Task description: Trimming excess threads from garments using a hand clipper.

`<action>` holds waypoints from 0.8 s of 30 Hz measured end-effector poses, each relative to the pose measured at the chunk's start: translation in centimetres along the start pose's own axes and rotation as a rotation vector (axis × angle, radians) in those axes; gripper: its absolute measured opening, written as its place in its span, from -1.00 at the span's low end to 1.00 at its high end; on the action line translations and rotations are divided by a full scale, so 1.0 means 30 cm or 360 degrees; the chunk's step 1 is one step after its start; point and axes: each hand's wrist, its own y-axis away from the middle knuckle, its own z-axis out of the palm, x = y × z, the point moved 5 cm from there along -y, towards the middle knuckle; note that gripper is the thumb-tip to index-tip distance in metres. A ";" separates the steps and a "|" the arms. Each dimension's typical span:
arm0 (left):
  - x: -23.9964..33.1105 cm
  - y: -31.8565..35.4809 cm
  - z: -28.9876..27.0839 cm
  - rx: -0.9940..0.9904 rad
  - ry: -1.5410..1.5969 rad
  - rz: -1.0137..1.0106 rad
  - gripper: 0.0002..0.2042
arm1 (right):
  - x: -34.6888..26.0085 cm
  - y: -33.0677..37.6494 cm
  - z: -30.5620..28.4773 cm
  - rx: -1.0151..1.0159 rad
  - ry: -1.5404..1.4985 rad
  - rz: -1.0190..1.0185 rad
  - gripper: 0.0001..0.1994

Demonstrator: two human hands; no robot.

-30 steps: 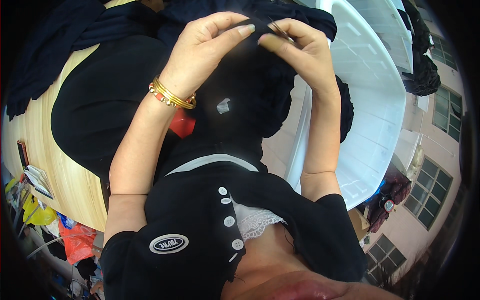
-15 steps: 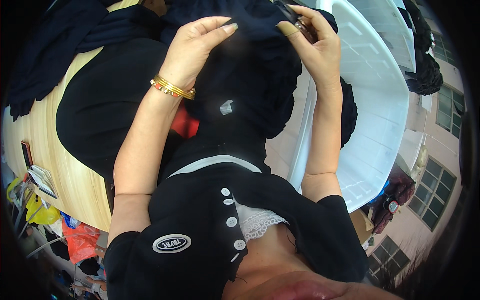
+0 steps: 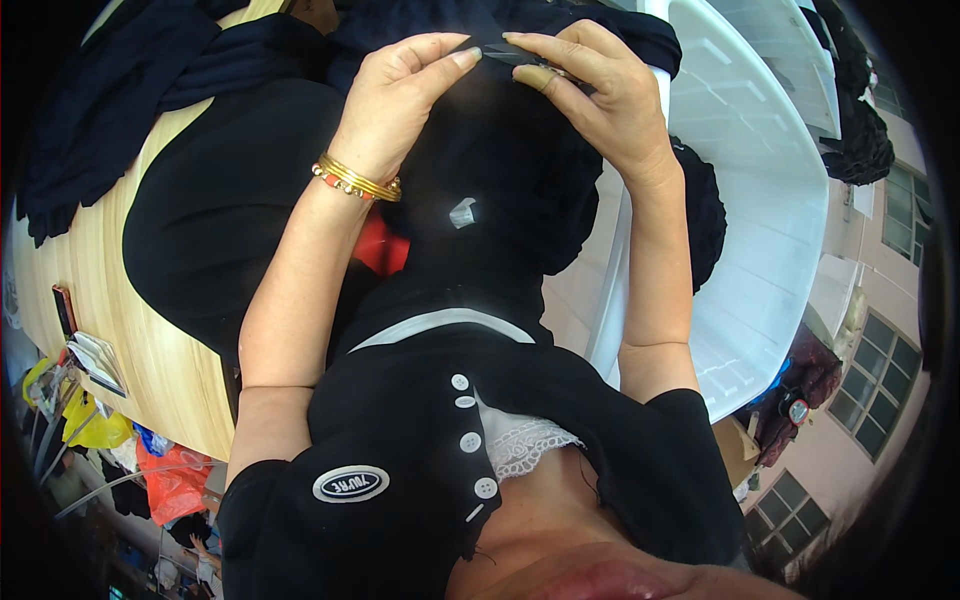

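a: nearest to you, what do your hands hold?

b: your left hand (image 3: 400,100) and your right hand (image 3: 600,95) both pinch the top edge of the black garment (image 3: 500,190). thumb and fingers are closed on the cloth, the fingertips of the two hands almost touching. on your left wrist are the gold bangles (image 3: 358,180).

a: how does the garment lie from the grip?

b: it hangs from your fingers down toward your chest, so its long axis runs from the hands to your body. a small grey tag (image 3: 462,212) shows on it, below and between the hands. both hands are equally near.

a: and farther?

b: under your left arm is the wooden table (image 3: 120,330) with dark cloth (image 3: 110,110) on it. at your right is a white plastic tub (image 3: 760,200). beyond it, a building wall with windows (image 3: 880,380).
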 end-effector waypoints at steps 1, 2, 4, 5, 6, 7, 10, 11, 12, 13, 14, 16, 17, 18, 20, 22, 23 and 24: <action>-0.005 0.000 -0.002 0.0006 0.0005 -0.0004 -0.79 | 0.001 -0.002 0.002 0.0009 -0.0011 -0.0018 -0.76; -0.008 -0.001 -0.004 0.0011 0.0008 -0.0008 -0.79 | 0.000 -0.003 0.002 0.0020 -0.0023 -0.0036 -0.78; -0.018 -0.005 -0.005 -0.0008 0.0042 -0.0036 -0.79 | 0.000 -0.003 0.003 0.0017 -0.0062 -0.0044 -0.77; -0.018 -0.006 -0.006 -0.0015 0.0092 -0.0063 -0.79 | -0.003 -0.005 0.004 -0.0003 -0.0095 -0.0063 -0.75; -0.011 -0.002 -0.006 -0.0008 0.0120 -0.0068 -0.80 | -0.002 -0.008 0.001 0.0025 -0.0112 -0.0064 -0.75; -0.003 -0.001 -0.006 -0.0029 0.0151 -0.0075 -0.79 | -0.005 -0.013 -0.002 0.0052 -0.0166 -0.0083 -0.76; 0.025 -0.004 0.000 0.0027 -0.0113 -0.0032 -0.77 | 0.005 -0.020 -0.043 0.0158 -0.0401 0.0028 -0.78; 0.035 -0.005 0.015 -0.0016 -0.0401 -0.0022 -0.77 | 0.019 -0.015 -0.068 0.0257 -0.0373 0.0060 -0.77; 0.046 -0.004 0.037 -0.0106 -0.0462 0.0030 -0.78 | 0.022 -0.009 -0.098 0.0338 -0.0330 0.0155 -0.74; 0.065 -0.003 0.054 -0.0142 -0.0589 0.0196 -0.80 | 0.018 -0.006 -0.126 0.0459 -0.0383 0.0217 -0.72; 0.096 0.006 0.073 -0.0184 -0.0625 0.0195 -0.82 | 0.043 0.012 -0.143 0.0587 -0.0407 0.0355 -0.72; 0.161 0.012 0.115 -0.0304 -0.0552 0.0213 -0.83 | 0.075 0.037 -0.173 0.0891 -0.0671 0.0536 -0.74; 0.207 0.013 0.103 -0.0344 -0.0486 0.0256 -0.83 | 0.088 0.050 -0.171 0.1071 -0.0848 0.0656 -0.73; 0.259 0.014 0.121 -0.0398 -0.0392 0.0299 -0.83 | 0.123 0.071 -0.179 0.1139 -0.0809 0.0687 -0.72; 0.437 0.034 0.100 -0.0350 -0.0466 0.0406 -0.83 | 0.141 0.086 -0.188 0.1303 -0.0880 0.0658 -0.72; 0.650 0.027 0.024 -0.0643 -0.0376 0.0311 -0.80 | 0.157 0.103 -0.200 0.1456 -0.1084 0.0590 -0.74; 0.744 -0.004 -0.030 -0.0960 -0.0031 0.0368 -0.80 | 0.167 0.089 -0.202 0.1573 -0.0967 0.0494 -0.72; 0.841 -0.019 -0.047 -0.1041 0.0039 0.0340 -0.80 | 0.307 0.199 -0.202 0.1491 -0.1040 0.0580 -0.81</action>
